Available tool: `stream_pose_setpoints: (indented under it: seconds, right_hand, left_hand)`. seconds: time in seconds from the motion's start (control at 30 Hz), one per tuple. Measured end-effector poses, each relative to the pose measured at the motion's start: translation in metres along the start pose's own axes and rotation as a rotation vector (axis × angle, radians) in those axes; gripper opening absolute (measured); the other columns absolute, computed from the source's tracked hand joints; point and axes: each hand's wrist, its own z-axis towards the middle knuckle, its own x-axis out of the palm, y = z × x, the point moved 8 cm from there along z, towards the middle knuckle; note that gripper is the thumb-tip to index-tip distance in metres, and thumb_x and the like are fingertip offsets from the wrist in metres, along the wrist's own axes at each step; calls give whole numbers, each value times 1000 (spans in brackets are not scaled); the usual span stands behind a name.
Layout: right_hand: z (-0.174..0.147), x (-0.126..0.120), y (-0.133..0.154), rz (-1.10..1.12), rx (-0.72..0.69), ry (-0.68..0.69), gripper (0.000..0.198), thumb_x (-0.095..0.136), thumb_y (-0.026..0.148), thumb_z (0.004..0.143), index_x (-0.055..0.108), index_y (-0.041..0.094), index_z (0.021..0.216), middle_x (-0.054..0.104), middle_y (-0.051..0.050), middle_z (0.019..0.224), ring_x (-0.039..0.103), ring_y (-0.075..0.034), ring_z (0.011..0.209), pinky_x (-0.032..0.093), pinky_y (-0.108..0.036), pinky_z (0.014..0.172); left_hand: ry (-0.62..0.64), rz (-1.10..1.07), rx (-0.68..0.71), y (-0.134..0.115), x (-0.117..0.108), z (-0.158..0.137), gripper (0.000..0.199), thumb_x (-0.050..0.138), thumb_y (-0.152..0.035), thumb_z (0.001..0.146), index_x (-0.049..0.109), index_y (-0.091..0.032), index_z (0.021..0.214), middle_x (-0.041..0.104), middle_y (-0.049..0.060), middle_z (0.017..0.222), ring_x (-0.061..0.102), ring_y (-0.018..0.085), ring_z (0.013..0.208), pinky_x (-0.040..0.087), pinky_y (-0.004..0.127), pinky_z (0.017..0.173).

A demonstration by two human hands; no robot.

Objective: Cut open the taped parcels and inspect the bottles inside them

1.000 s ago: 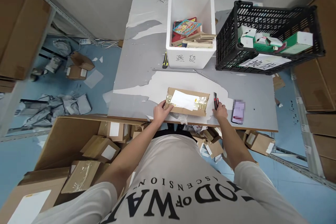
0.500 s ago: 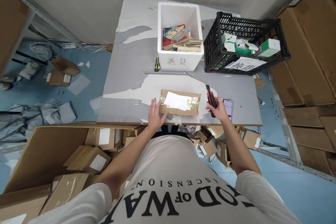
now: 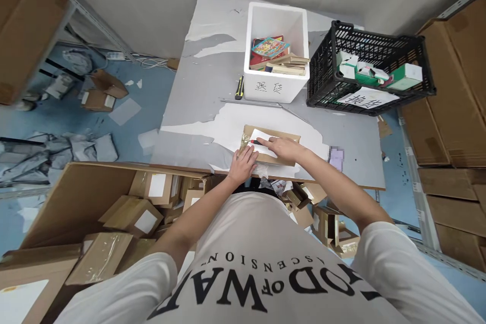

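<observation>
A small taped cardboard box [image 3: 269, 158] with a white paper label [image 3: 261, 134] lies on the table near its front edge. My right hand [image 3: 286, 149] is over the box, closed around a red and black utility knife [image 3: 255, 142]. The knife lies low across the label, pointing toward the box's left end; its blade is too small to make out. My left hand [image 3: 243, 164] rests with its fingers extended on the front left corner of the box, just in front of the knife.
Behind the box stand a white foam box [image 3: 273, 86] of books and a black crate [image 3: 322, 81] holding small cartons. A yellow and black cutter [image 3: 239, 87] lies beside the foam box, and a phone [image 3: 336, 158] at right. Below left, a large carton [image 3: 94, 182] holds several parcels.
My right hand has carried the utility knife leftward from beside the box to its label. My left hand has shifted onto the box's corner. The view has turned slightly.
</observation>
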Motion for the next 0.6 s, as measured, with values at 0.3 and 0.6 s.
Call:
stream_pose_setpoints:
  seconds: [0.3,0.6]
  right_hand:
    - [-14,11,-21,-83,75,131,70,46,9,86,29,30,151,66,-13,107,66,-23,84,44,-31,73]
    - [-132,28,-105,-66,330,233,79,47,6,75,35,36,147,67,-12,100,64,-25,77,43,-35,69]
  left_hand:
    - [9,-12,-92,11,16,2,50,36,-16,93,48,-26,140,43,13,149,39,29,139,24,54,111]
    - [26,5,-128,12,16,7,54,35,-11,90,50,-29,138,46,11,147,44,30,133,28,52,106]
